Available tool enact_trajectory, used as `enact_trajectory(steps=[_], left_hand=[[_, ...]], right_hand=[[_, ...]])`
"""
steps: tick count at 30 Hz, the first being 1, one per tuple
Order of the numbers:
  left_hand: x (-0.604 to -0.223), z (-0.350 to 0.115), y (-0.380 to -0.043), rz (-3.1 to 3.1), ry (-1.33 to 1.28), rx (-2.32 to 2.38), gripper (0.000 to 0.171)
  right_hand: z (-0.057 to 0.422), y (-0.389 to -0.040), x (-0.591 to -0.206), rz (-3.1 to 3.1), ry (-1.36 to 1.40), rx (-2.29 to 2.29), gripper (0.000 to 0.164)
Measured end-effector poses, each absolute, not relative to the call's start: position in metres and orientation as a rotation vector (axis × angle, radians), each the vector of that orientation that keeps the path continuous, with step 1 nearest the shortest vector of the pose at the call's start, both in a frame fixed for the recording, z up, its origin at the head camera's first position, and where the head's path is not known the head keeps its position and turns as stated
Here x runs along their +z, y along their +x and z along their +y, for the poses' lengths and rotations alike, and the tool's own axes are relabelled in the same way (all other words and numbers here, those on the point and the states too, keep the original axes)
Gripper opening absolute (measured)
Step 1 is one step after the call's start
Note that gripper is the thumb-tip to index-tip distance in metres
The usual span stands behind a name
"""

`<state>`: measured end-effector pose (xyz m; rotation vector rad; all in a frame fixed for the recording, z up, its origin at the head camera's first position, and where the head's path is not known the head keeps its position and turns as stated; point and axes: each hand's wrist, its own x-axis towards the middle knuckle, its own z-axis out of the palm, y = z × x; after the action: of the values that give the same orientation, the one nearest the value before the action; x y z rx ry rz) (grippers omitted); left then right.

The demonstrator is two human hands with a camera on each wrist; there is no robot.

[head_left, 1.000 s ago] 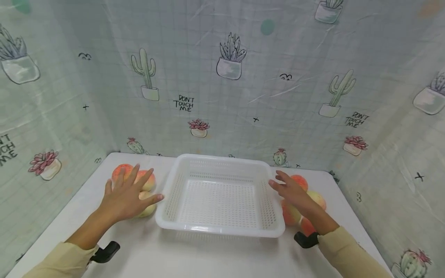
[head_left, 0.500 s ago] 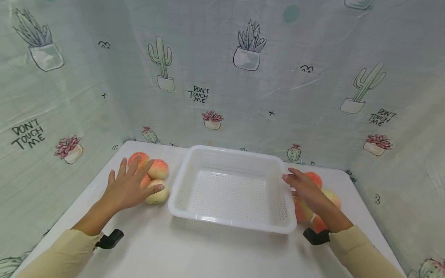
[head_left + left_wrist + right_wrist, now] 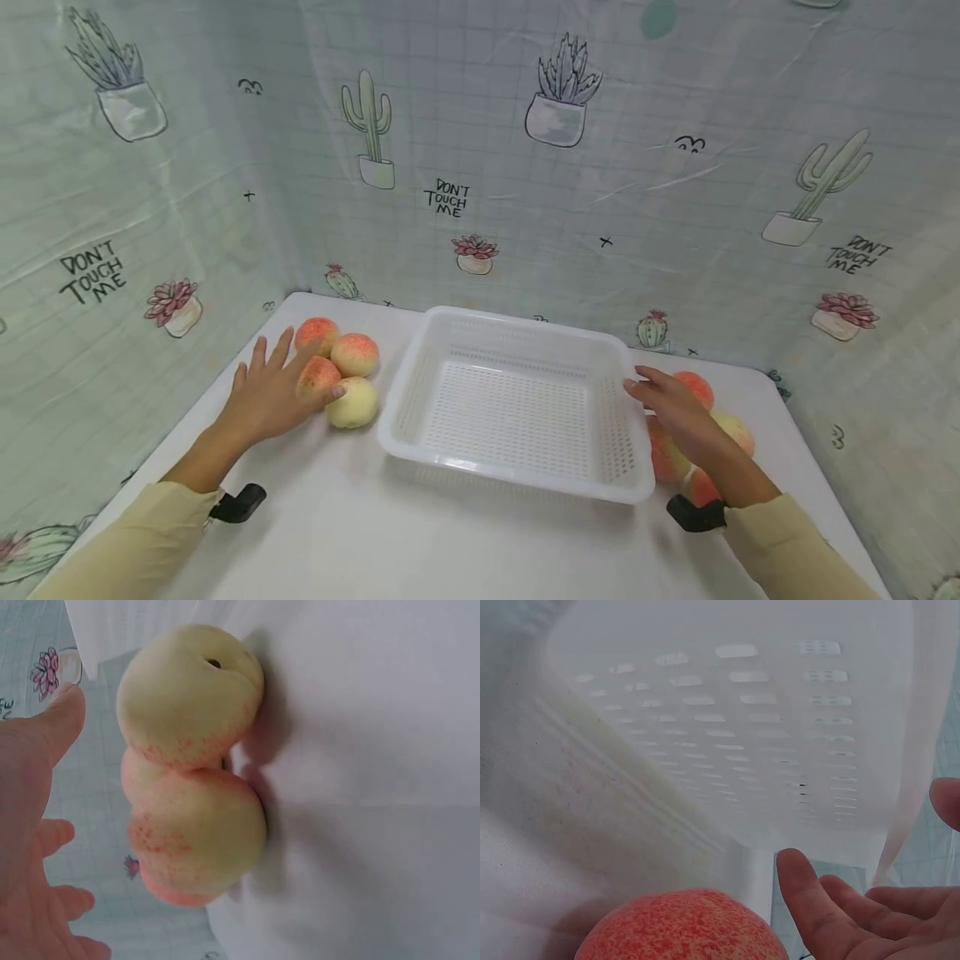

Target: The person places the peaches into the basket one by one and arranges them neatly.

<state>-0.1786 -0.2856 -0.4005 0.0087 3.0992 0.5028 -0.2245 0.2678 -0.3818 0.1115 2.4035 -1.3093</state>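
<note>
A white perforated plastic basket (image 3: 517,478) stands in the middle of the white table. To its left, my left hand (image 3: 270,400) hovers with spread fingers beside several peaches, holding nothing. The nearest is a pale yellow peach (image 3: 352,406) by the thumb tip; a red-flushed peach (image 3: 318,377) is partly covered by the hand. In the left wrist view a gap shows between the hand and the yellow peach (image 3: 187,697). My right hand (image 3: 678,414) extends relaxed fingers at the basket's right rim; contact cannot be told. Below it lie more peaches, including a red one (image 3: 682,930).
Behind the table hangs a grey-green cactus-print curtain (image 3: 487,200), which also runs down both sides. Beyond the right hand, a yellow peach (image 3: 737,431) and a red peach (image 3: 694,388) sit near the table's right side.
The head view has turned, so the scene sits further right. My left hand has drawn left, away from the basket, uncovering more of the peaches. The right hand stays by the rim.
</note>
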Motion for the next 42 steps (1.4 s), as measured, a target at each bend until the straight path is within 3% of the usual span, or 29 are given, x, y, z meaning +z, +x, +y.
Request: enact_trajectory(steps=[24,35,42], left_hand=[[-0.440,-0.342,-0.194,2.877,0.084,1.209,0.098],[-0.454,-0.353,-0.179,2.857,0.014,1.217,0.101],[-0.460,-0.337,-0.194,2.866,0.066,1.231,0.100]], right_hand=[[0.273,-0.224,-0.392,2.383,0.140,-1.314,0.091],[0.259,-0.233,-0.397,2.377,0.133,-1.384,0.072],[0.273,-0.230,-0.396,2.377,0.187,-1.447,0.067]])
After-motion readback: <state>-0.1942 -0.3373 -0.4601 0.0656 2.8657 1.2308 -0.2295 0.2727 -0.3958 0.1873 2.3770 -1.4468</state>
